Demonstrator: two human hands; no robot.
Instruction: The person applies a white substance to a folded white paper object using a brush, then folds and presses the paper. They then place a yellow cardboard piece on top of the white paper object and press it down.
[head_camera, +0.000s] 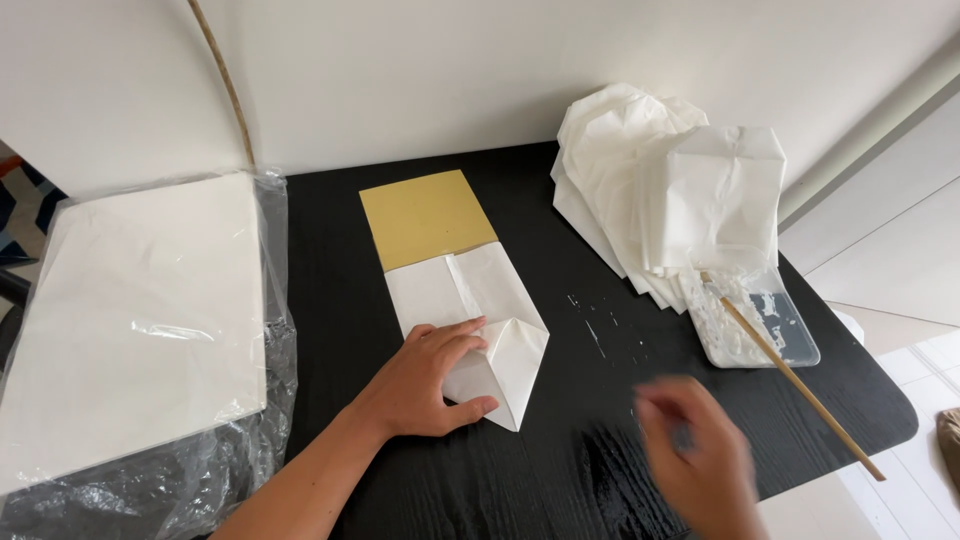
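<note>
Surface: black table (560, 470) against white wall.
Left hand (425, 380): yours, flat, fingers spread, pressing folded white paper (480, 320) at centre.
Right hand (700, 455): at 5 o'clock, blurred, grip unclear.
Glue tray (790, 335): 3 o'clock.

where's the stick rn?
Head view, right side: the stick rests one end in the clear tray, below the paper pile, jutting past the table edge.

Counts on the black table

Two hands: the left hand (425, 385) lies flat, its fingers (462, 333) on one folded white paper bag (478, 325); beyond the fingertips lies one yellow card (427, 217). The right hand (700, 455) is blurred. Past its fingers: one clear tray (790, 335), one wooden stick (800, 382), one heap of folded white bags (665, 185). One wrapped paper stack (140, 320) sits outside the left hand.
</note>
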